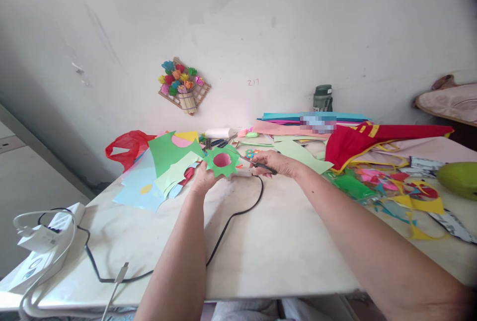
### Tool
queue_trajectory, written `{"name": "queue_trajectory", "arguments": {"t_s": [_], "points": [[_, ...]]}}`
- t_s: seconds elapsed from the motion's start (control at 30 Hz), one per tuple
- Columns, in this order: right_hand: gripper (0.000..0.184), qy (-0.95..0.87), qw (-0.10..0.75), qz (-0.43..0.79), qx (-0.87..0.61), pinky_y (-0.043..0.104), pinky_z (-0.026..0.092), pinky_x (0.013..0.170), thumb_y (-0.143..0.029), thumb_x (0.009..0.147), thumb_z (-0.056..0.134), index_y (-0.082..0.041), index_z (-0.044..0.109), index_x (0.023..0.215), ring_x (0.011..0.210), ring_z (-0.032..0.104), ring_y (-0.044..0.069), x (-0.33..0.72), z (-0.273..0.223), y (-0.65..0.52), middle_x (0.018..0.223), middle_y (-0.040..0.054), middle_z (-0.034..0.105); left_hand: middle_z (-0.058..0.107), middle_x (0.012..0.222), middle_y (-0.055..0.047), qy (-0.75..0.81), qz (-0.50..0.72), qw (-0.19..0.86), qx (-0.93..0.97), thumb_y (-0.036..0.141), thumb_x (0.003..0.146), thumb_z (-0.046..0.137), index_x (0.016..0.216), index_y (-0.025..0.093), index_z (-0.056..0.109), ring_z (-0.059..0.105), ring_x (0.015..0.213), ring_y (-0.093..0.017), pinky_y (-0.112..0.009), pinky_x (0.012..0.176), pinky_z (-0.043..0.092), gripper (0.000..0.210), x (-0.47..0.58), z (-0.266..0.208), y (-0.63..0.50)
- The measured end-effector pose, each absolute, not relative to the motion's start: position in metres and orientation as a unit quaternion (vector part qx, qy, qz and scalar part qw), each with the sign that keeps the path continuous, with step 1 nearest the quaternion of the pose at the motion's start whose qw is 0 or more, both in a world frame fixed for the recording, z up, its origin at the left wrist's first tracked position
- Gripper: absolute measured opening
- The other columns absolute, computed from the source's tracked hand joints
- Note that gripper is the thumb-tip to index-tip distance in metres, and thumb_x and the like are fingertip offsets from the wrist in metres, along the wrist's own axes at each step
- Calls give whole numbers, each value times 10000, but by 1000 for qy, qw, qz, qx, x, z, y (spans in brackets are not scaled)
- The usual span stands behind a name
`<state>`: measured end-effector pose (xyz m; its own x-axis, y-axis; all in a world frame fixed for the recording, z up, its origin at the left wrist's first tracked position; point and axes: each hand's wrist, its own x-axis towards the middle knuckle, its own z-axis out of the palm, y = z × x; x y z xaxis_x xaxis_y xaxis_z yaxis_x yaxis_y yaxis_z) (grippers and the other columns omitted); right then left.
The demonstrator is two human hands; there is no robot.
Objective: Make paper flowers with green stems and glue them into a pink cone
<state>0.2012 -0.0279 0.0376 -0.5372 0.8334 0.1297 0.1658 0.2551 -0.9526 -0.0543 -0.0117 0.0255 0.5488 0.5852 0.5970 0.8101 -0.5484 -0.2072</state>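
- Left hand [204, 179]: fingers pinching the jagged green paper piece [222, 160], pink in the middle; piece sits just off my fingertips, between both hands.
- Right hand [275, 162]: gripping black-handled scissors [265, 166], blades pointing left at the paper piece's right edge; can't tell if blades touch it.
- Just left of left hand: overlapping sheets, dark green sheet [167, 156] and light blue sheet [136, 184].
- Farther left, past those: red plastic bag [127, 147].
- Just beyond right hand, to its right: pale green sheet [302, 154].
- Farther right of right hand: red cloth [346, 146] with yellow edging; nearer me from it, yellow paper scraps [423, 203].
- Beyond right hand, against wall: dark bottle [322, 98].
- Below right hand, toward me: black cable [238, 213] curving over the pale table [290, 246].
- Up the wall beyond left hand: paper-flower hanging [182, 85].
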Motion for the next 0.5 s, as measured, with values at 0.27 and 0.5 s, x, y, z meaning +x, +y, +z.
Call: {"name": "queue_trajectory", "arguments": {"t_s": [0.27,0.5], "points": [[307,-713,319,526,-337,172,302,354,-307,583,697,-127,579,801,367,399,26,203,37,-28,566,-42,550,546,588,-61,-444,-267,65,-853,326,681,570,615,213,605,535,818,-265,-412,848,353,135,-50,30,-13],[294,-714,333,512,-342,172,278,342,-318,589,686,-120,582,780,365,400,31,200,34,-26,555,-33,550,406,462,-12,-452,-357,-4,-817,386,630,614,576,228,588,514,704,-240,-439,843,352,169,-45,27,-16]]}}
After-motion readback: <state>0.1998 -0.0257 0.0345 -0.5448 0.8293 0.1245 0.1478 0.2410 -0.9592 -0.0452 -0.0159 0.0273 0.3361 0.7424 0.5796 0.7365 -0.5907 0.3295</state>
